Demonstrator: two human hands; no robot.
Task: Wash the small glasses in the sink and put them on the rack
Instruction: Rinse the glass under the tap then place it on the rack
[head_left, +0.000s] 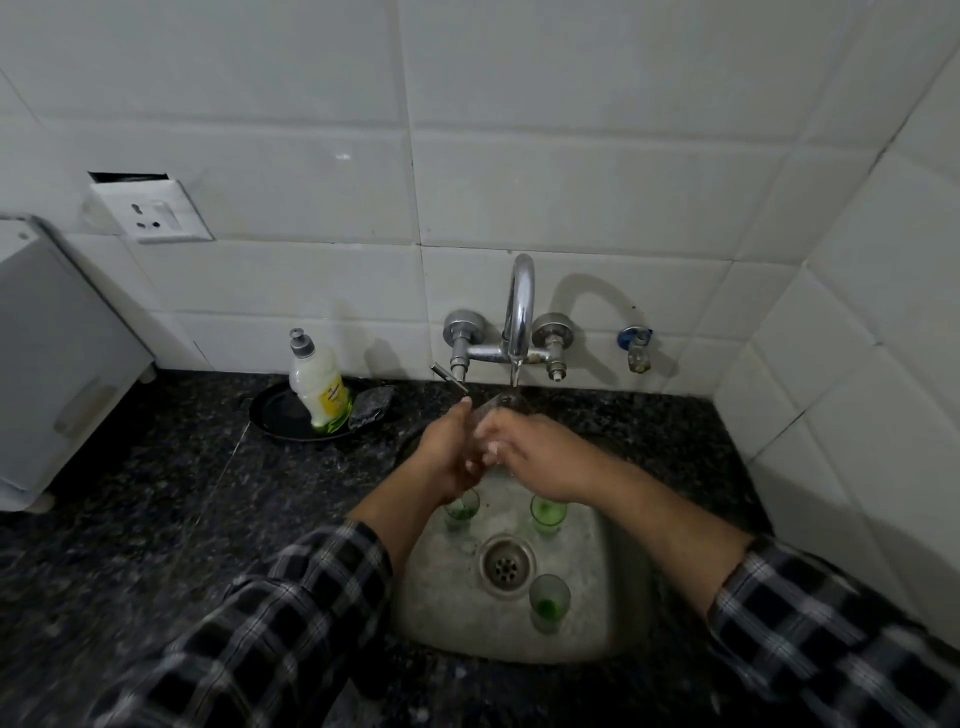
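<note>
A small clear glass (500, 405) is held tilted under the running tap (519, 312), above the steel sink (613, 613). My left hand (447, 452) grips its lower part, and the fingers of my right hand (535, 457) curl round it from the right. Three small glasses with green residue stand upright in the sink: one at the back left (461, 510), partly behind my left wrist, one at the back right (548, 514), and one in front of the drain (549, 603). No rack is in view.
A dish soap bottle (319, 384) and a dark scrubber (371, 413) sit on a black plate (270, 415) on the dark granite counter (156, 519) left of the tap. A white appliance (57, 353) stands at the far left. White tiled walls close the back and right.
</note>
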